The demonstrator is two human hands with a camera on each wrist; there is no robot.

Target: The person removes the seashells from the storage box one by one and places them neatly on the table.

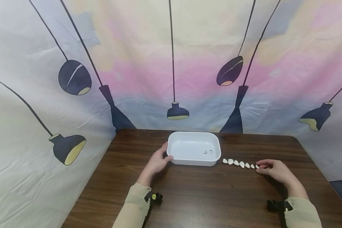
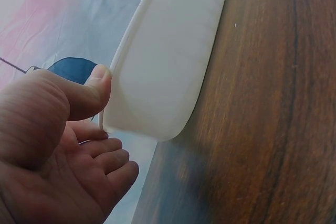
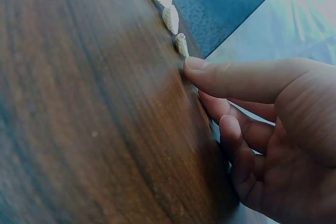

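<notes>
A white plastic basin stands at the back of the wooden table. My left hand grips its left end, thumb on the rim and fingers against the end wall; the left wrist view shows the thumb bent over the edge. To the right of the basin, several small white seashells lie in a row on the wood. At the row's right end my right hand pinches the last small shell between thumb and fingers. Ridged shells lead up to the thumb tip in the right wrist view.
Two small round pieces lie on the basin's floor, toward its right end. The brown wooden table reaches back to a printed cloth with painted lamps. Black camera mounts sit on both wrists.
</notes>
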